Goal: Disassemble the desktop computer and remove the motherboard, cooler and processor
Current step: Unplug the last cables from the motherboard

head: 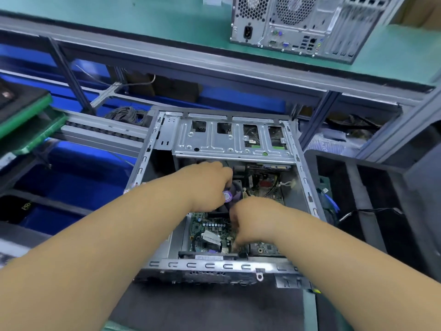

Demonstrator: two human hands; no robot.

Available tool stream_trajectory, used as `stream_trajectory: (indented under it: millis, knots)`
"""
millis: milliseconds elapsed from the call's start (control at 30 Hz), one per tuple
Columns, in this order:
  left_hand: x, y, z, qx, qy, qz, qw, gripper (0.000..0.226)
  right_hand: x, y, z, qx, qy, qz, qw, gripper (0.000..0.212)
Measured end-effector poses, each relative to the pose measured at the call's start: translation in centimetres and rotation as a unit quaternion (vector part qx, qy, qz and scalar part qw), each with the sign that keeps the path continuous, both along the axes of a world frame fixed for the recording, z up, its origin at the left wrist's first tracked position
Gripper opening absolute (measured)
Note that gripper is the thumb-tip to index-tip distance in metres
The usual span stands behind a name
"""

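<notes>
Inside case [298, 161], both hands curled: left [210, 187] gripping cooler [235, 195], right [253, 220] on motherboard [210, 226].

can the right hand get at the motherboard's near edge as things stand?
Probably yes. The right hand is already inside the open case, over the motherboard, with nothing between it and the near edge. The left hand is farther in at the cooler fan, out of its way.

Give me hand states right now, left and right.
Left hand: grips the cooler fan inside the open case.
Right hand: fingers curled down at the motherboard; cannot tell what it holds.
</notes>
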State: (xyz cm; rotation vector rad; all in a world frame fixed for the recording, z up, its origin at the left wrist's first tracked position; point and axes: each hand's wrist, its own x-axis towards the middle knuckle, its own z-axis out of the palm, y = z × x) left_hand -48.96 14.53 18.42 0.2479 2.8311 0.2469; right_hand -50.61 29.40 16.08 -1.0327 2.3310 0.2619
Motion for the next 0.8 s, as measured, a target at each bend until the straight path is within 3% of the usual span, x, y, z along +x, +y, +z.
stream_trajectory:
  millis: [100,233,333,467,600,700,800]
  knots:
    - [1.7,0.7,0.3,0.015,-0.035,-0.003,0.999,0.014,0.5,0.2,-0.2,0.023,-0.016,-0.018,0.999,0.022]
    - [3.0,1.3,-0.4,-0.032,-0.096,-0.013,0.995,0.022,0.9,1.1,0.0,-0.026,-0.023,-0.076,0.997,0.021]
    - [3.5,1.9,-1.2,-0.119,-0.147,-0.041,0.981,0.034,0.9,1.9,0.7,-0.097,-0.067,-0.141,0.983,0.024]
    - [3.4,3.0,-2.1,-0.161,-0.226,-0.083,0.957,0.037,1.4,2.2,0.5,0.050,-0.107,-0.046,0.992,0.021]
    - [3.3,3.8,-2.0,-0.129,-0.270,-0.109,0.948,0.035,1.5,1.8,-0.9,0.125,-0.068,-0.013,0.990,0.035]
    - [3.3,3.5,-2.1,-0.111,-0.278,-0.101,0.949,0.036,0.8,1.8,-1.3,0.103,-0.006,-0.022,0.994,0.029]
    - [3.3,3.4,-2.2,-0.108,-0.273,-0.100,0.951,0.037,0.4,2.1,-1.4,0.026,0.063,-0.092,0.993,0.027]
